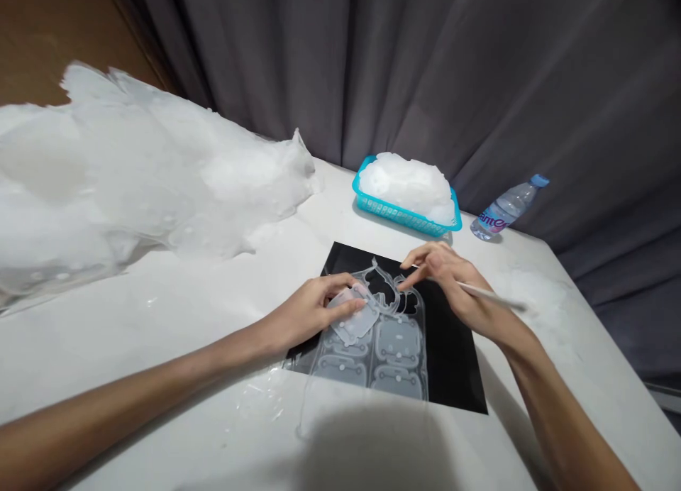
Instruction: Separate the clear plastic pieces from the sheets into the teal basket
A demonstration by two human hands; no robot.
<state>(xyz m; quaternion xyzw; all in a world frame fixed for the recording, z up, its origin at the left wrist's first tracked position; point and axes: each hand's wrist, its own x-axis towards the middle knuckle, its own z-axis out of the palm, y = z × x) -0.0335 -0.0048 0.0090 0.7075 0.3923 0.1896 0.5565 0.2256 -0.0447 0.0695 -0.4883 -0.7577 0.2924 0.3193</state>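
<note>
My left hand [333, 303] pinches a small translucent, rounded-square piece [354, 328] between thumb and fingers. This piece lies tilted over a larger clear sheet [400, 340] marked out in similar rounded-square shapes. Curled clear strips [391, 278] stand up from the far end of the sheet, next to both hands. Everything rests on a flat black mat [452, 356]. My right hand [447, 274] is closed around a thin pale stick [489, 294], whose tapered end points back to the right. Its index finger reaches to the curled strips; I cannot tell whether it touches them.
Behind the mat stands a turquoise basket [407, 218] heaped with white translucent pieces. A water bottle [505, 208] stands to its right. Large, bulky white translucent material [133, 172] covers the left of the white table [213, 434]. Grey curtains [404, 72] hang behind.
</note>
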